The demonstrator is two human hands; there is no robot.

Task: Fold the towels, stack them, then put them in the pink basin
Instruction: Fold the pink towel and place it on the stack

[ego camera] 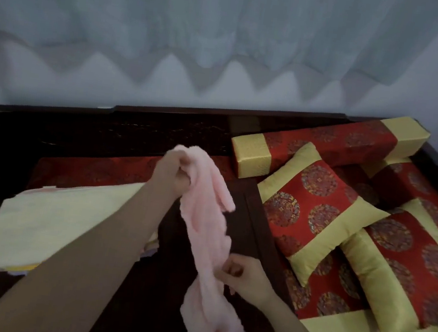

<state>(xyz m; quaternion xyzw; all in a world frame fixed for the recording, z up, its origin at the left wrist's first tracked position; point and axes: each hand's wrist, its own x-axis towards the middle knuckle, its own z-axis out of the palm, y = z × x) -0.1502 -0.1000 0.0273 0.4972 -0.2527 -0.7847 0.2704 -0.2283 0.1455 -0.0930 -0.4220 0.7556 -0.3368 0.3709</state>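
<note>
A fluffy pink towel (208,236) hangs in a long twisted strip over the dark wooden table (249,224). My left hand (173,172) is raised and grips the towel's upper end in a fist. Lower down, my right hand (243,275) pinches the towel's edge near its middle. The towel's bottom end bunches near the lower frame edge. A pale yellow folded towel (53,225) lies flat on the left, on top of other towels whose edges just show. The pink basin is not in view.
The dark wooden frame of a couch (163,115) runs along the back. Red and yellow patterned cushions (314,213) and a bolster (314,147) fill the right side. A pale curtain (227,42) hangs behind.
</note>
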